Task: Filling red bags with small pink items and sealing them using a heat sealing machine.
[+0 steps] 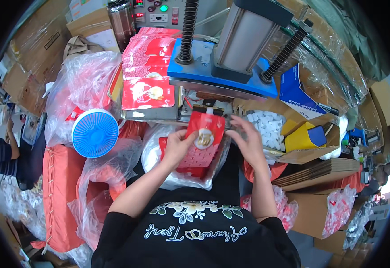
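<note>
My left hand (178, 146) pinches the left edge of a red spout pouch (209, 126) with a round food picture on its front. A small white spout (209, 110) sticks up from the pouch's top, just in front of the press's lower part. Beside the pouch's right edge is my right hand (249, 142), fingers apart and curved, with nothing seen in it. Below the held pouch, more red pouches (195, 171) lie in a container lined with clear plastic (151, 156) at my lap.
A press with a blue plate (197, 60) and springs overhangs the work spot. Flat red pouches (148, 93) lie left of it. White spouts (266, 129) fill a carton on the right, by a yellow-and-blue box (303, 136). A blue fan (95, 133) stands left; another person (1, 156) is far left.
</note>
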`<action>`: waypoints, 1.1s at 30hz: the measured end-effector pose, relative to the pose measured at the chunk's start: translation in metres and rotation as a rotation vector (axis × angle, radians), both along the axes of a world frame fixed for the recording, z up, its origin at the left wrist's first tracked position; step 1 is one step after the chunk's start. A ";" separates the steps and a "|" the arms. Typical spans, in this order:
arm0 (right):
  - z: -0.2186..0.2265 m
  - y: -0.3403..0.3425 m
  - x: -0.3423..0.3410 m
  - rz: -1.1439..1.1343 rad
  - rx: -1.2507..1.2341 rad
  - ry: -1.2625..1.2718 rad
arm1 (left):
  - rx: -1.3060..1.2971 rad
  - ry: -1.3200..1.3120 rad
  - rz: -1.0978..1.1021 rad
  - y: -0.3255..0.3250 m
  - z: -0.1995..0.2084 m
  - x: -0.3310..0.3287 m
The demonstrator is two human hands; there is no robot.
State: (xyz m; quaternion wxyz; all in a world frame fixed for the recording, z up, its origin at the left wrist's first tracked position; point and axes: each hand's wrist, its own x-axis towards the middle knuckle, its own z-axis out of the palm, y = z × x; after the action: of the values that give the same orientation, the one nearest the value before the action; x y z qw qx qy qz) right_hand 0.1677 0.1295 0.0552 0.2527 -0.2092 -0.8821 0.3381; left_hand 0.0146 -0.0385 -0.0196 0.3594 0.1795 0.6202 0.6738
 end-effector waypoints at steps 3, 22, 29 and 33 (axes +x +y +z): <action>-0.003 0.014 0.025 -0.105 0.014 0.016 | 0.059 -0.224 0.065 0.022 0.013 -0.006; -0.053 0.051 0.028 -0.259 0.212 -0.090 | -0.444 1.371 0.181 -0.072 -0.009 -0.091; -0.038 0.036 0.039 -0.193 -0.231 0.061 | -0.011 0.645 0.237 -0.060 0.050 -0.052; 0.010 -0.008 0.006 0.008 -0.290 0.116 | -0.023 0.253 0.070 -0.057 0.029 -0.013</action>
State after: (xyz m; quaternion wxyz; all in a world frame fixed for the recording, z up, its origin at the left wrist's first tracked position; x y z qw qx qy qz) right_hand 0.1736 0.1218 0.0653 0.2689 -0.2199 -0.8088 0.4745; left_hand 0.0017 -0.0953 0.0093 0.2565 0.2372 0.6741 0.6508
